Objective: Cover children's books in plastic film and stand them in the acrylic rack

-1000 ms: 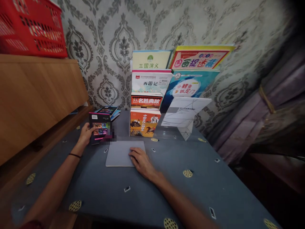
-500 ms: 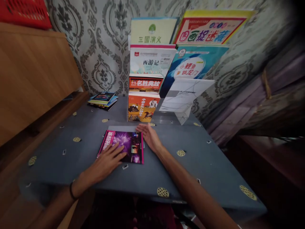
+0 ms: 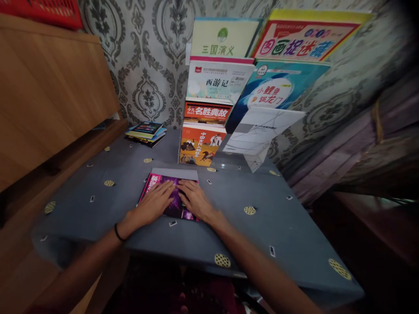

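A purple and black book (image 3: 173,211) with a pink edge lies on the table in front of me. Under its far side the strip of a pale grey, flat item (image 3: 175,172) shows. My left hand (image 3: 156,201) rests flat on the left part of the cover, fingers stretched toward the middle. Across the right part lies my right hand (image 3: 195,199), open too, its fingertips close to those of the left. Between them the two hands hide much of the cover.
Behind the book stands a clear display rack (image 3: 258,160) with several upright books, among them an orange one (image 3: 203,146). A small stack of books (image 3: 146,132) lies at the back left. A wooden cabinet (image 3: 59,91) borders the patterned tablecloth (image 3: 131,229) on the left.
My right hand has moved from beside the book's far right corner onto its cover. My left hand has stayed on the cover. The whole view has shifted slightly.
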Demonstrator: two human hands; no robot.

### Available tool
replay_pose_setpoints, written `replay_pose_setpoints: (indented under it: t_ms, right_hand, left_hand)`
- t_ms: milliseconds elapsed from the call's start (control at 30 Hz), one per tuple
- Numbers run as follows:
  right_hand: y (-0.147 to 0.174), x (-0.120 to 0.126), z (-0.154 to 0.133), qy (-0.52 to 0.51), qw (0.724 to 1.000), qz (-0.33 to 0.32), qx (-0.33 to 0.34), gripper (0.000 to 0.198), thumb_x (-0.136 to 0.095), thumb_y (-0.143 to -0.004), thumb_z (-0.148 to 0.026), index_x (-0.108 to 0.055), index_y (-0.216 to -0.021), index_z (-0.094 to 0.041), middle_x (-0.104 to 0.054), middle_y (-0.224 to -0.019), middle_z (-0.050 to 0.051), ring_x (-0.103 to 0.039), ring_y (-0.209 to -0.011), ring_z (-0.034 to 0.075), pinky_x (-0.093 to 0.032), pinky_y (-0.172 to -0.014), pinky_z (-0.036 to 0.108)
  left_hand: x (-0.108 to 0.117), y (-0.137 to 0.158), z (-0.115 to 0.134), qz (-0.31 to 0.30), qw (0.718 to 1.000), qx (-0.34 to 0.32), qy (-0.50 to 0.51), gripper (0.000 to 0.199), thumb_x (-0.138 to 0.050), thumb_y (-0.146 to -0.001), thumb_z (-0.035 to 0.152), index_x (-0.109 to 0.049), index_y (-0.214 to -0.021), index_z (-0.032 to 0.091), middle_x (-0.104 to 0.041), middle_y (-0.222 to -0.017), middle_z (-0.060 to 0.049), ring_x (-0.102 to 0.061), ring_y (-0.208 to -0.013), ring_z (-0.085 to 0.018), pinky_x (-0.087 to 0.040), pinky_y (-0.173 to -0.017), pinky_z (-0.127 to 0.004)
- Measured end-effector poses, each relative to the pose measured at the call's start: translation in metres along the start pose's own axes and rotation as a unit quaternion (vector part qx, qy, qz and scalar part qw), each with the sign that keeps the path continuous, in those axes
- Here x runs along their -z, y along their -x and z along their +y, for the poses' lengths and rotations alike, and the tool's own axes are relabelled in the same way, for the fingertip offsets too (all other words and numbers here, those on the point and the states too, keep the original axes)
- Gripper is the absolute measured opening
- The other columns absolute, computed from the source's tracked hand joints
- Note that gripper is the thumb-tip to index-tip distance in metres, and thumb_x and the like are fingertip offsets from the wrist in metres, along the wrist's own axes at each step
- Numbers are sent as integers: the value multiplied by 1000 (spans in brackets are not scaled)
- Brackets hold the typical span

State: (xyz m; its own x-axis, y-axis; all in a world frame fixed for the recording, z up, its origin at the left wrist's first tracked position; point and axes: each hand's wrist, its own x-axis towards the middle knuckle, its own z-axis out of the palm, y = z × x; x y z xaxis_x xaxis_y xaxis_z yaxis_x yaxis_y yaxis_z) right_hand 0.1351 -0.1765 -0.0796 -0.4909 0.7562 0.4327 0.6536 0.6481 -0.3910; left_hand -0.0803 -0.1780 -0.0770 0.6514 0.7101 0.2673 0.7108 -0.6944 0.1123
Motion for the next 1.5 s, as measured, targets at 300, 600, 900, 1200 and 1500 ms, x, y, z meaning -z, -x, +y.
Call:
replay_pose_setpoints:
  t_ms: [300, 600, 900, 1200, 1500]
  right_hand:
    - [-10, 2, -15, 45, 997, -60, -7, 31, -51, -98, -22, -65, -125, -14, -65, -131, 17, -56, -128, 29, -44, -110, 51]
    - [-32, -35, -35, 44, 994, -100, -4, 55, -43, -103, -37, -44, -148, -6, -43, -155, 21, -33, -149, 28, -30, -122, 49]
    - [2, -11, 0, 73, 991, -59, -97, 57, -42, -102, -38, -45, -148, -4, -42, -155, 25, -33, -148, 33, -30, -120, 56]
    - [24, -2, -20, 153, 978, -20, -137, 52, -47, -100, -37, -53, -141, -5, -54, -144, 25, -48, -134, 37, -40, -110, 55]
    - [78, 17, -43, 214, 961, 41, -169, 39, -50, -99, -36, -59, -132, -18, -64, -115, 17, -58, -100, 33, -50, -83, 48]
  left_hand:
    - [2, 10, -37, 22, 991, 135, 5, 49, -33, -102, 31, -48, -145, 13, -48, -153, -17, -43, -144, -28, -38, -115, -49]
    - [-3, 12, -37, 18, 991, 130, 0, 51, -31, -99, 23, -48, -146, 13, -48, -153, -18, -44, -143, -30, -40, -113, -51]
    - [-3, 13, -34, 34, 990, 133, 21, 50, -30, -102, 29, -47, -145, 13, -47, -154, -19, -41, -145, -30, -38, -114, -50]
    - [6, 59, -13, 92, 979, 180, 9, 47, -39, -101, 50, -49, -140, 25, -48, -149, -15, -51, -133, -33, -44, -108, -52]
    - [12, 54, 23, 109, 973, 204, -4, 40, -44, -99, 42, -52, -134, 24, -57, -118, -14, -62, -105, -31, -56, -89, -46]
